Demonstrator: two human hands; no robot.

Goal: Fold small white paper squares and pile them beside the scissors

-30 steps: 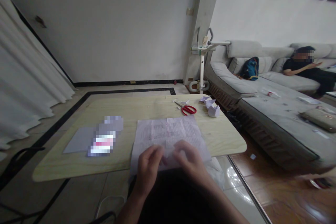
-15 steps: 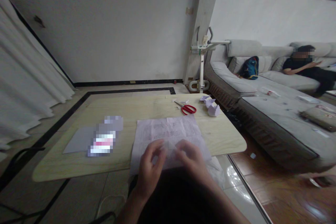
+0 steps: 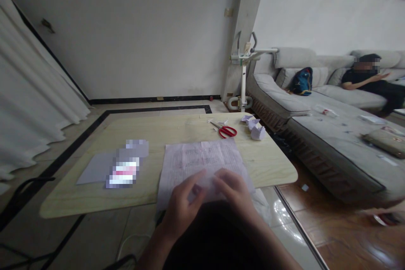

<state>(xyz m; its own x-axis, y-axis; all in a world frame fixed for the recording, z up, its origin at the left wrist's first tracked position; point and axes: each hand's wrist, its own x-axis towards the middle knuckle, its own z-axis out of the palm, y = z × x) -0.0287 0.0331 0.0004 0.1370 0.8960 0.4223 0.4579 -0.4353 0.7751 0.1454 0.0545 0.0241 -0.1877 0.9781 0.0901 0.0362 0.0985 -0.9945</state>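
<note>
White curtains (image 3: 34, 88) hang on your left, and a gray sofa (image 3: 335, 152) stands on your right with a blue backpack (image 3: 303, 81) on it. Farther along the sofa sits a person in dark clothes (image 3: 363, 76). Your table (image 3: 268, 168) is pale wood with round corners. Near its far edge lie red-handled scissors (image 3: 227, 131), open a little, with tiny paper scraps (image 3: 223, 122) beside them. Just to their right sit some folded paper shapes (image 3: 257, 133). Over on the left you have a flat white sheet (image 3: 93, 169) and a bright thing, blurred out (image 3: 125, 173). Close to you is a big creased printed sheet (image 3: 202, 154). Above it, your left hand (image 3: 186, 202) and right hand (image 3: 236, 187) pinch a small white paper (image 3: 208, 180) between them, fingers bent; its shape is too blurry to tell.
</note>
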